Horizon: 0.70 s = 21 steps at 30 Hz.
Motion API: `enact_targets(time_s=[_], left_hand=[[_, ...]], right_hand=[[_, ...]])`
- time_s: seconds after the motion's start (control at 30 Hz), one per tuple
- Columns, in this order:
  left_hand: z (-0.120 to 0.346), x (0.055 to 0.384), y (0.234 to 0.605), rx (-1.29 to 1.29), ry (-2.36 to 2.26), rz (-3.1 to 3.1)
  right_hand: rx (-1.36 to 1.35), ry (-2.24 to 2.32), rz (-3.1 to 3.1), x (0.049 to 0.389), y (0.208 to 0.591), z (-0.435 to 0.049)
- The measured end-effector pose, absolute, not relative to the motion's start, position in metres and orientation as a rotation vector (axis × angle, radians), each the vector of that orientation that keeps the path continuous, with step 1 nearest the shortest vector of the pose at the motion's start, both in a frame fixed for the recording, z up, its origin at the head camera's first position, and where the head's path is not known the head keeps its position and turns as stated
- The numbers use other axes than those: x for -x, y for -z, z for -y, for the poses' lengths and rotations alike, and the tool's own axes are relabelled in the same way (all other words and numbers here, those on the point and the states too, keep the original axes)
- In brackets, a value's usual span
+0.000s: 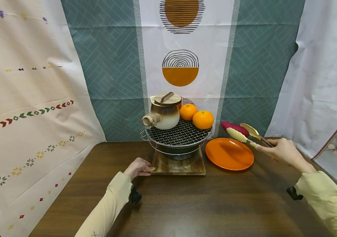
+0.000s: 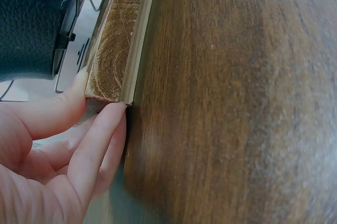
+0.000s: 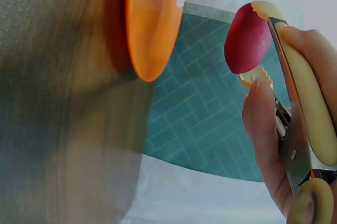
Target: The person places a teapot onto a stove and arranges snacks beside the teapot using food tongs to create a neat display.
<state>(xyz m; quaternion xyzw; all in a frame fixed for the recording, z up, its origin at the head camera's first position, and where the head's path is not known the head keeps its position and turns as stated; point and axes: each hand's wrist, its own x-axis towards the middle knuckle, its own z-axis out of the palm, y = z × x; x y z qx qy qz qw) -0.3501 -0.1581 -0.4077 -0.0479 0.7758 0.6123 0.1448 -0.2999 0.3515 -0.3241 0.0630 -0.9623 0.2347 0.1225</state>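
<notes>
My right hand [image 1: 284, 152] grips a pair of cream-tipped metal tongs [image 3: 310, 97]. Between the tong tips a purple-red sweet potato [image 3: 246, 39] is clamped, held in the air above the back of an orange plate [image 1: 229, 164]. At the front left corner of a square wooden base [image 1: 197, 166], my left hand [image 1: 138, 167] pinches the edge, thumb on top and fingers against the side and lower edge, as the left wrist view shows. On that base stands a round black stove with a wire grill [image 1: 183, 135].
A clay teapot [image 1: 168, 118] with a wooden lid sits at the left of the grill, its handle pointing forward left. Two oranges, one orange [image 1: 203, 119] nearer and another orange [image 1: 188, 112] behind, lie at its right. Cloth curtains [image 1: 109, 65] surround the brown table [image 1: 186, 207].
</notes>
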Motion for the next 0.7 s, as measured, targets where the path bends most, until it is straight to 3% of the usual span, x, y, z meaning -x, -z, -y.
enact_targets(time_s=[0.7], left_hand=[[0.16,0.35,0.409,0.124,-1.775,-2.238]], right_hand=[[-0.143,-0.674,2.713,0.289,0.292,-0.343]])
